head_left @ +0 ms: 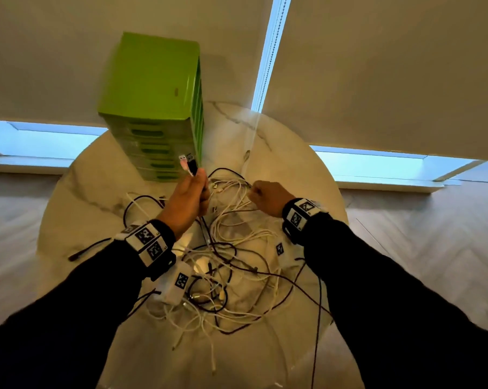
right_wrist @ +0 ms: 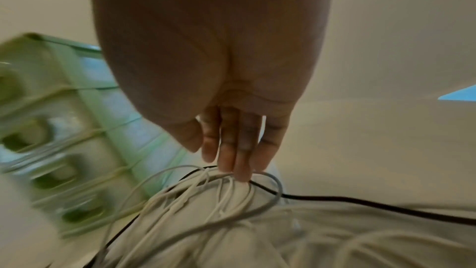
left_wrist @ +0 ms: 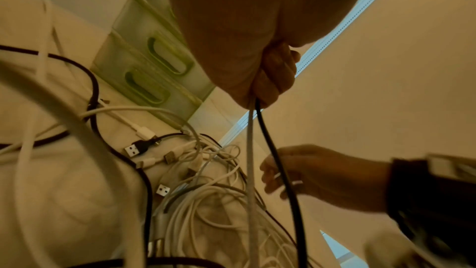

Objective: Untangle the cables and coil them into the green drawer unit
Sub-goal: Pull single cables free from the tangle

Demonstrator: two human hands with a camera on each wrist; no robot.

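Note:
The green drawer unit (head_left: 150,108) stands at the back left of a round marble table (head_left: 293,164), all drawers closed. In front of it lies a tangle of white and dark cables (head_left: 231,265). My left hand (head_left: 200,189) is raised above the tangle and grips a black cable (left_wrist: 266,136) and a white cable (left_wrist: 249,140). Their USB plugs (head_left: 189,162) stick up out of the fist. My right hand (head_left: 255,192) is to the right, with its fingers (right_wrist: 237,150) hooked round a bunch of thin white cables (right_wrist: 226,186) that it lifts from the pile.
A white power adapter (head_left: 178,284) with a marker tag lies in the tangle under my left wrist. Loose USB plugs (left_wrist: 134,149) lie by the drawer unit's foot. A blind's bead cord (head_left: 268,66) hangs behind the table. Cables trail over the near table edge.

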